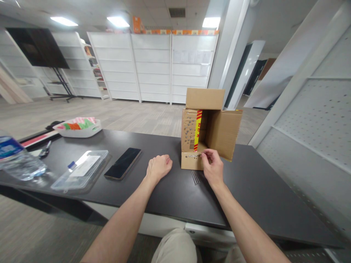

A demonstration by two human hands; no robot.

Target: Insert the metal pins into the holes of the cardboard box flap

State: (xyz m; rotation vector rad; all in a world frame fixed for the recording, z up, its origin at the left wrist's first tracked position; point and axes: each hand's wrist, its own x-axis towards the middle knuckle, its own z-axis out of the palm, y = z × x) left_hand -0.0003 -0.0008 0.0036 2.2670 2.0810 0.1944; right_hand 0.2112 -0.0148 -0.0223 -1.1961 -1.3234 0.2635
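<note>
An upright cardboard box [211,131] stands on the dark table with its flaps folded out. Small round metal heads dot its left flap [188,128], and a row of them crosses the bottom flap [189,162]. At that row, my right hand [213,166] has thumb and fingers pinched together; whatever is between the tips is too small to make out. Several thin metal pins [195,177] lie on the table just below the flap. My left hand [159,166] rests on the table left of the box, curled into a fist that hides its inside.
Left of my fist lies a black phone [123,163], then a clear plastic case [82,170] with a white paper. A water bottle [20,159] is at the far left. Behind sits a white basket [79,131] with colourful contents. A perforated panel [320,120] borders the right side.
</note>
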